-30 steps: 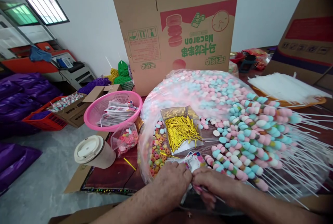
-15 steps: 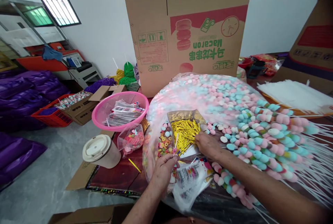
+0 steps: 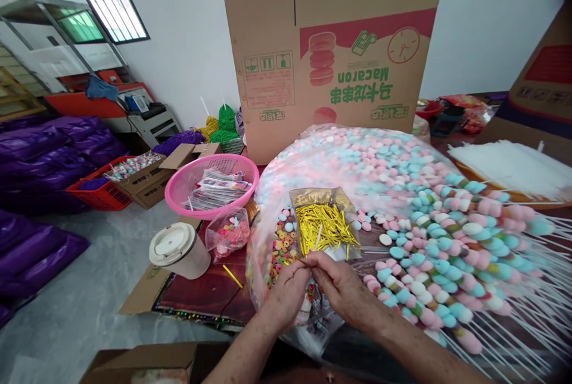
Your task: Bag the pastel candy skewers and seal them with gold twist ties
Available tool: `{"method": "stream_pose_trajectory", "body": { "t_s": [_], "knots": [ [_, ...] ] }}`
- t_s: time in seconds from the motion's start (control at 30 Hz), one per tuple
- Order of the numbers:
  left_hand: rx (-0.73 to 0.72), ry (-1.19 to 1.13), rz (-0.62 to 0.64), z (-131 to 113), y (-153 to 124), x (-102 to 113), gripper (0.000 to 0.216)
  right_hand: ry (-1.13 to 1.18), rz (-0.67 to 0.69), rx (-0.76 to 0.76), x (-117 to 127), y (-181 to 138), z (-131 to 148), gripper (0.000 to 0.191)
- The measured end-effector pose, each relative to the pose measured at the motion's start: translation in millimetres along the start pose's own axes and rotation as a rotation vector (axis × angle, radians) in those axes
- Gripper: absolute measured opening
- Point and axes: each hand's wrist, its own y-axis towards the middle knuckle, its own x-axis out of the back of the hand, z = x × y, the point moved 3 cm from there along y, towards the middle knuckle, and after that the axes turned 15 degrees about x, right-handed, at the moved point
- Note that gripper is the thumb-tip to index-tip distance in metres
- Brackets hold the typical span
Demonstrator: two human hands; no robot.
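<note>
My left hand (image 3: 286,292) and my right hand (image 3: 342,289) meet at the near edge of a bag of gold twist ties (image 3: 322,226). My left hand is closed on the gathered neck of a clear printed candy bag (image 3: 308,303), which hangs below the fingers. A white stick (image 3: 318,236) rises out of the neck. Between both hands' fingertips runs a thin gold twist tie (image 3: 302,261), pinched by my right hand. The fingers hide most of the bag's neck.
To the right lie pink and blue marshmallow skewers (image 3: 465,241). Behind is a big clear bag of marshmallows (image 3: 357,155), with ring-shaped candies (image 3: 281,244) at its left. Left stand a pink basket (image 3: 172,199) of wrappers and a lidded cup (image 3: 181,253). A cardboard box (image 3: 263,27) stands behind.
My right hand has left the pile of gold twist ties and come down-left to my left hand, bringing a tie to the bag's neck. The view has shifted slightly.
</note>
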Motion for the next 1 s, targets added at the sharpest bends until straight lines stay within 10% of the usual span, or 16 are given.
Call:
{"method": "stream_pose_trajectory", "body": {
  "t_s": [0.17,0.27,0.47,0.77,1.0],
  "knots": [
    [0.132,-0.020,0.181,9,-10,5,0.018,-0.132,0.171,-0.028,8,0,7,0.025],
    [0.054,0.021,0.086,10,-10,4,0.027,-0.288,0.192,-0.072,1,-4,4,0.043],
    [0.019,-0.163,0.090,2,-11,-5,0.031,-0.046,-0.225,-0.205,1,-13,-5,0.041],
    [0.291,-0.266,0.430,3,-14,-5,0.046,0.350,0.281,-0.009,27,3,23,0.022],
    [0.197,-0.345,0.085,-4,-3,-4,0.040,-0.207,0.015,0.005,11,3,-5,0.028]
  ]
}}
